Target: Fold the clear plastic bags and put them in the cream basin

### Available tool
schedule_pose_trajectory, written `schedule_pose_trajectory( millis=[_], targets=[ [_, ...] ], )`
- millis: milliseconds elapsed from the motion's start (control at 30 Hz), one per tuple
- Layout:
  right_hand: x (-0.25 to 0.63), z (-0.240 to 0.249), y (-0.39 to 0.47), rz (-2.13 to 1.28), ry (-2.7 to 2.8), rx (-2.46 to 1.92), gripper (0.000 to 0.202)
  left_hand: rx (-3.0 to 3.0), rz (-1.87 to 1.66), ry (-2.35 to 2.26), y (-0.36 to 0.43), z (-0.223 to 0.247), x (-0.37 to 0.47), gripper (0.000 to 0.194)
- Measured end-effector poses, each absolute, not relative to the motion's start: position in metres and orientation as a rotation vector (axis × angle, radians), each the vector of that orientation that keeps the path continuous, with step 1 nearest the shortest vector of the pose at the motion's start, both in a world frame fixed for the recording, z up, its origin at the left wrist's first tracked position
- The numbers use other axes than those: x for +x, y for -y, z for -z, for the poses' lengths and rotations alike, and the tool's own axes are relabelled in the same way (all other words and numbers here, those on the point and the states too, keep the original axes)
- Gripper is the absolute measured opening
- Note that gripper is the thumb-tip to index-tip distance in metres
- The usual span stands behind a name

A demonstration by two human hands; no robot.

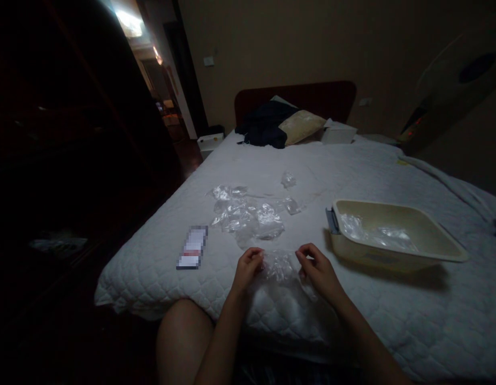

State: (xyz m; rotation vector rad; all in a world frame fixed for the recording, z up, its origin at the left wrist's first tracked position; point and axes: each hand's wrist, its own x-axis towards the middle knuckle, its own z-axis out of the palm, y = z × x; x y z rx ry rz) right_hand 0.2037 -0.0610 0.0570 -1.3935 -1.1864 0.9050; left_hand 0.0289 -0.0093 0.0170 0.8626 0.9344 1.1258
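A clear plastic bag [280, 267] is stretched between my two hands over the near edge of the bed. My left hand [248, 267] pinches its left upper corner between thumb and fingers. On the other side, my right hand [317, 267] pinches the right upper corner. Beyond the hands lies a loose spread of crumpled clear plastic bags [251, 214] on the white quilted bed cover [151, 251]. One small crumpled bag [288, 179] rests apart, farther back.
To the right stands a cream plastic bin [396, 262] with a grey latch and clear bags inside. A phone [192, 247] lies on the left. Dark clothing [266, 123], a beige pillow [303, 127] and a white box [339, 132] sit near the headboard [296, 92].
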Motion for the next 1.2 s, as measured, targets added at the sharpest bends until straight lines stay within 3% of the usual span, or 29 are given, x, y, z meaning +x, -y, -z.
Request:
schedule_pose_trajectory(
  millis=[133, 267, 500, 667, 900, 1200],
  targets=[
    [0.206, -0.051, 0.059, -1.052, 1.146, -1.301, 0.030, 0.642, -1.118, -0.858, 0.007, -0.018, 0.028, 0.029],
    [0.210, -0.045, 0.055, -0.933, 0.996, -1.303, 0.032, 0.557, -1.092, -0.771, 0.010, -0.027, 0.027, 0.041],
    [0.189, -0.047, 0.058, -1.001, 0.950, -1.313, 0.037, 0.913, -0.996, -0.691, 0.032, -0.029, 0.048, 0.048],
    [0.185, -0.045, 0.062, -1.076, 1.120, -1.289, 0.033, 0.910, -1.123, -0.873, 0.027, -0.017, 0.056, 0.029],
    [0.206, -0.043, 0.058, -0.965, 1.132, -1.384, 0.033, 0.509, -1.213, -0.860, 0.016, -0.018, 0.040, 0.027],
    [0.197, -0.031, 0.054, -0.838, 1.053, -1.453, 0.044, 0.832, -1.126, -0.770, 0.022, -0.026, 0.045, 0.028]
  ],
)
